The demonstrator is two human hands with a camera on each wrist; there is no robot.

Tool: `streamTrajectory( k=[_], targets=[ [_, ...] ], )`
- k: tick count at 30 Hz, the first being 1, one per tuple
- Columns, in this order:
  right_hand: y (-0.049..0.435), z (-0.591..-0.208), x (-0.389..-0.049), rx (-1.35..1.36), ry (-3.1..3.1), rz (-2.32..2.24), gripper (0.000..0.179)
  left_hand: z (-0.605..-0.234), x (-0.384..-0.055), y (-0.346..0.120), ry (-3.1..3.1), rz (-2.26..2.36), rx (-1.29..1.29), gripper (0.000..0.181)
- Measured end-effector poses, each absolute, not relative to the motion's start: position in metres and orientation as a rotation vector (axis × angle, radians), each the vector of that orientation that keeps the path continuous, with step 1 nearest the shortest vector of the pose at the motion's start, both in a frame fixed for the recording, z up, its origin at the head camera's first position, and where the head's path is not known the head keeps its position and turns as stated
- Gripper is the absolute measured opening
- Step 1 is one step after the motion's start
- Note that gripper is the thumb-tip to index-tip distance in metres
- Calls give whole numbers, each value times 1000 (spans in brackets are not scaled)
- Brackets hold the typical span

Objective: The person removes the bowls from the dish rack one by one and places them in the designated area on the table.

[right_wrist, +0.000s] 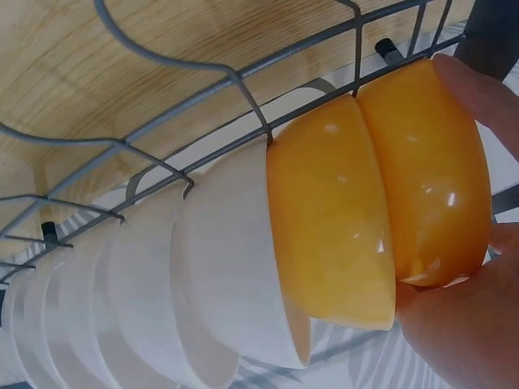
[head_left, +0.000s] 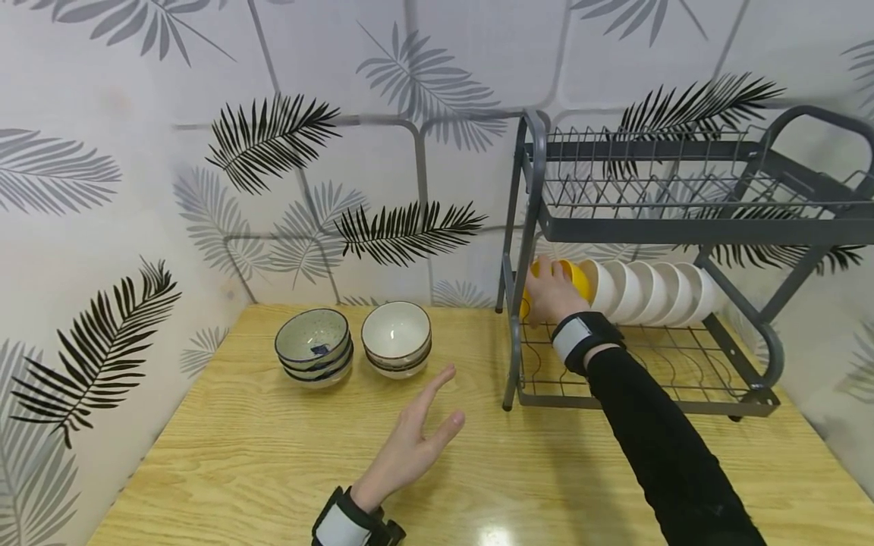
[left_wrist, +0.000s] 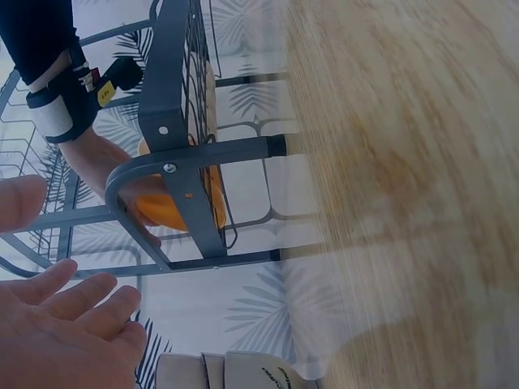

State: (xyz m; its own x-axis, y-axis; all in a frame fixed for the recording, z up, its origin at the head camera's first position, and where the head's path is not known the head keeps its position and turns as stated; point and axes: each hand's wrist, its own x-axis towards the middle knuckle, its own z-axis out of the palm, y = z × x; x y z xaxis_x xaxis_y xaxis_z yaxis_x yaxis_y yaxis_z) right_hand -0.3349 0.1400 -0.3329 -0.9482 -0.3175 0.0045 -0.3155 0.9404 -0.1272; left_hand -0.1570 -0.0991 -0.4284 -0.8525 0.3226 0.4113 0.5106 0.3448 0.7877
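Observation:
My right hand [head_left: 551, 294] reaches into the lower tier of the dish rack [head_left: 614, 230] at its left end. In the right wrist view its fingers and thumb curl round the outermost yellow bowl [right_wrist: 434, 178], which stands on its side. A second yellow bowl [right_wrist: 332, 219] leans against that one, followed by a row of several white bowls [head_left: 624, 294]. Over the table, left of the rack, my left hand [head_left: 406, 447] holds nothing, its fingers extended and the thumb apart.
Left of the rack on the wooden table [head_left: 273, 455] stand a stack of speckled grey-green bowls [head_left: 312, 340] with dark rims and a stack of white bowls [head_left: 396, 332] with dark rims. The rack's upper tier [head_left: 683, 182] overhangs the right hand. A patterned wall [head_left: 464, 61] closes off the back.

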Motion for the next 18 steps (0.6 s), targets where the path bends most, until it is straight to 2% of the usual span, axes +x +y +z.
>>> streamTrajectory(
  k=[4,12,18],
  targets=[
    [140,-337,-337,-589,3150,-98,93,-429,-157,-99,-2426,-1514,-759,59],
    [140,-346,-346,-665,3222,41,106,-429,-157,-99,-2424,-1521,-766,59],
    [140,-349,-347,-694,3237,80,105,-431,-157,-100,-2431,-1527,-764,60]
  ],
)
